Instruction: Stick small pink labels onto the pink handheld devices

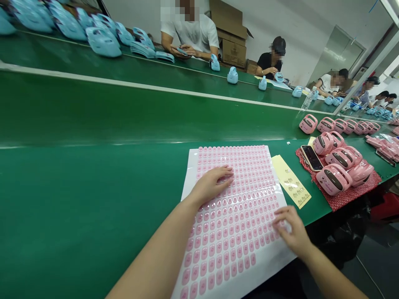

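Observation:
A large white sheet (237,216) covered with rows of small pink stickers lies on the green bench in front of me. My left hand (213,182) rests flat on its upper middle, fingers stretched out and pressing it down. My right hand (291,230) sits at the sheet's right edge, fingers curled and pinching at the stickers there; I cannot make out whether anything is between them.
A yellow strip of labels (291,181) lies right of the sheet. Beyond it, pink devices (333,179) and a phone (311,158) sit on a red mat. More pink units (339,125) line the belt. Blue units (102,41) and several seated workers are across the belt.

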A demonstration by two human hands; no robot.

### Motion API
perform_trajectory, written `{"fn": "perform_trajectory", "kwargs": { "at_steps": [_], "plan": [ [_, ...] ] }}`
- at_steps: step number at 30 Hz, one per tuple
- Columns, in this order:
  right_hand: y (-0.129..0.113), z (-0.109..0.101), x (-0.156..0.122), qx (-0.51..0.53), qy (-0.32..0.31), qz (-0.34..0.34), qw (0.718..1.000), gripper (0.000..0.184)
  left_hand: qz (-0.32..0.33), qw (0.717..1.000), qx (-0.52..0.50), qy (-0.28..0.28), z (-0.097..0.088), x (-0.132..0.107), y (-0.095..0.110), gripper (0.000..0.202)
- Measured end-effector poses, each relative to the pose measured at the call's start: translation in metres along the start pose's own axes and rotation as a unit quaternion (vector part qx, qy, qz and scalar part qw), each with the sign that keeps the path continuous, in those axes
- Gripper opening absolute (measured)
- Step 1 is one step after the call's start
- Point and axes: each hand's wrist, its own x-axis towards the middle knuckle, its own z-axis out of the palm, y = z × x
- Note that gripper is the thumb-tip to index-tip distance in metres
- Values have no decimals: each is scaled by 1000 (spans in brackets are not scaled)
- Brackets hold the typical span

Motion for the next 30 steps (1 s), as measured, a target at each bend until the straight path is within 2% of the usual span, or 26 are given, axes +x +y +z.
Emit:
{"fn": "perform_trajectory", "kwargs": {
  "at_steps": [3, 5, 9, 15, 20, 24, 27, 30],
  "plan": [
    [17, -21, 46, -32, -8, 126, 991, 6, 0, 1000, -3, 0, -1, 0, 0, 39],
    [29, -27, 70, -51, -21, 178, 983, 5, 3, 1000, -5, 0, -1, 0, 0, 39],
    [45, -23, 92, -68, -35, 193, 978, 4, 4, 1000, -11, 3, 0, 0, -1, 43],
    [51, -12, 92, -92, -18, 191, 977, 8, 1, 1000, -16, 3, 0, 0, -1, 44],
    [50, -7, 89, -123, 20, 164, 979, 8, -1, 1000, -15, -1, -1, -1, 1, 42],
    [47, -4, 77, -167, 74, 126, 975, 31, -5, 1000, -14, -3, -1, -1, 2, 41],
    [36, 3, 49, -208, 86, 14, 974, 35, -7, 1000, -13, -4, 0, 0, 3, 42],
    [15, 14, 11, -187, 11, -107, 976, 32, -10, 1000, -14, -8, 1, -1, 3, 44]
  ]
}}
